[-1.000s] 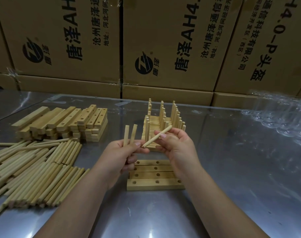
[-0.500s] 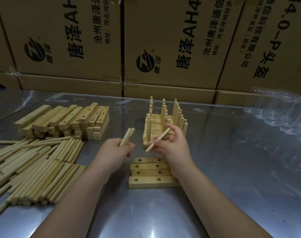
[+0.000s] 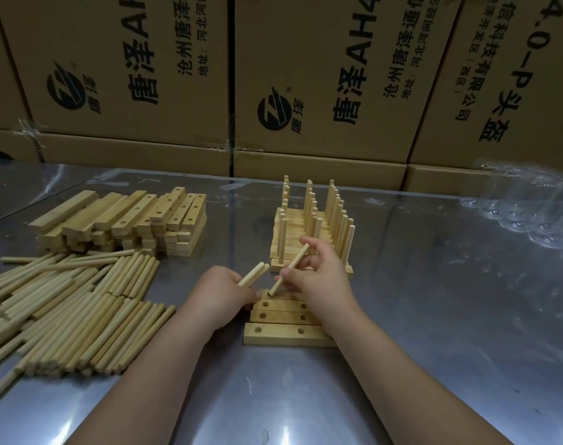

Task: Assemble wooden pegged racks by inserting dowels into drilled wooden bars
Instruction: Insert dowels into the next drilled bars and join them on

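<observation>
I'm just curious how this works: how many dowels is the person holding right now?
3. A pair of dowels in the left hand, a single dowel slanted in the right hand. More may be hidden in the palms.

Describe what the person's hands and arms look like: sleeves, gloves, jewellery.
The left hand and right hand are bare: no gloves, no rings showing. The left forearm and right forearm are bare too, with no sleeve, watch or bracelet in view down to the frame's lower edge.
</observation>
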